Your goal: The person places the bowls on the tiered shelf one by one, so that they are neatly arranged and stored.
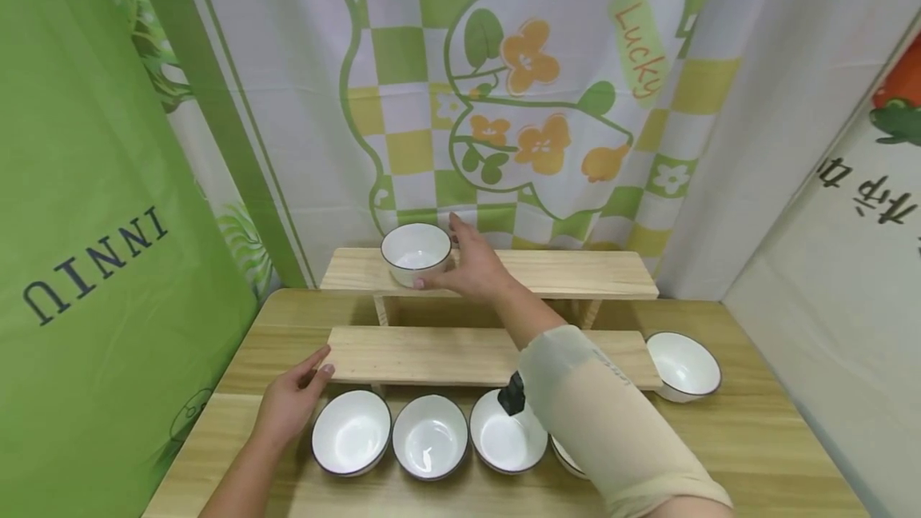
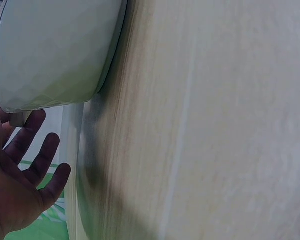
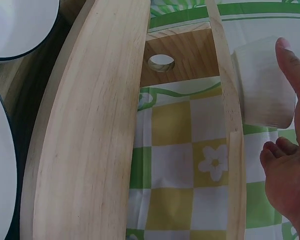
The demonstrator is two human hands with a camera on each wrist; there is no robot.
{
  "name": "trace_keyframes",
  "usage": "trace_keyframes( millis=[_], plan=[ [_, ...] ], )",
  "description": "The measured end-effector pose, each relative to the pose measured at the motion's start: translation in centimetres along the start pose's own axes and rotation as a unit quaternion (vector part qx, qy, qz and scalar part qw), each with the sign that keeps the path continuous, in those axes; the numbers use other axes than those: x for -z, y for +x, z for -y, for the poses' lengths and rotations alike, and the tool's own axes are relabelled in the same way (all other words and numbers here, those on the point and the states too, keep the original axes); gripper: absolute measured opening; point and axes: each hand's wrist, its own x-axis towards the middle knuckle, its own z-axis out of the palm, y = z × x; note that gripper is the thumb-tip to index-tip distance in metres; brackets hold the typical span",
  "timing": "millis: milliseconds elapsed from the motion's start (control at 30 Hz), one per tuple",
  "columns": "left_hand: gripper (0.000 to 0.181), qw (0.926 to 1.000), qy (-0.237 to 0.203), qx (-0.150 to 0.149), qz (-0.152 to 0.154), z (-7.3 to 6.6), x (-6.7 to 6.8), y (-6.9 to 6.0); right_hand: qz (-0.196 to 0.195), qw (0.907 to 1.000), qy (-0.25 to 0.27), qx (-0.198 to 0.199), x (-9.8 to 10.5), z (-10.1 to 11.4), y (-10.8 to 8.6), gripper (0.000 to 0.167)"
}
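Note:
A white bowl with a dark rim (image 1: 416, 248) sits upright on the upper wooden shelf (image 1: 576, 272), left of its middle. My right hand (image 1: 475, 266) is at the bowl's right side, thumb across its front and fingers spread behind. In the right wrist view, the fingertips (image 3: 277, 150) stand apart from the bowl (image 3: 265, 85). My left hand (image 1: 288, 402) rests by the left end of the lower wooden shelf (image 1: 424, 354), fingertips at its edge. In the left wrist view, the left hand (image 2: 20, 175) has loosely bent, spread fingers beneath a nearby bowl (image 2: 55, 55).
Several matching bowls stand in a row before the lower shelf, including a left one (image 1: 352, 432) and a middle one (image 1: 430, 436); my right forearm partly covers others. Another bowl (image 1: 683, 366) stands at the lower shelf's right end. Printed curtains (image 1: 403, 62) surround the wooden table (image 1: 770, 438).

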Motion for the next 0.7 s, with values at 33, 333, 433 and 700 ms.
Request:
trace_keyframes(
  millis=[33,333,433,700],
  plan=[
    [0.056,1.0000,-0.001,-0.001,0.001,-0.1,0.0,0.0,0.001,1.0000,-0.002,-0.001,0.2,-0.1,-0.1,0.136],
    [0.058,1.0000,0.000,-0.007,0.006,-0.2,0.0,0.4,-0.003,1.0000,0.006,-0.005,1.8,-1.4,-1.5,0.136],
    [0.057,1.0000,0.003,-0.005,0.004,-0.1,0.0,0.3,-0.004,0.9999,0.013,0.001,2.3,-1.8,-2.1,0.135],
    [0.057,0.9999,0.005,-0.007,0.008,-0.1,0.2,0.0,-0.008,0.9996,0.024,0.010,3.4,-3.2,-4.6,0.133]
  ],
)
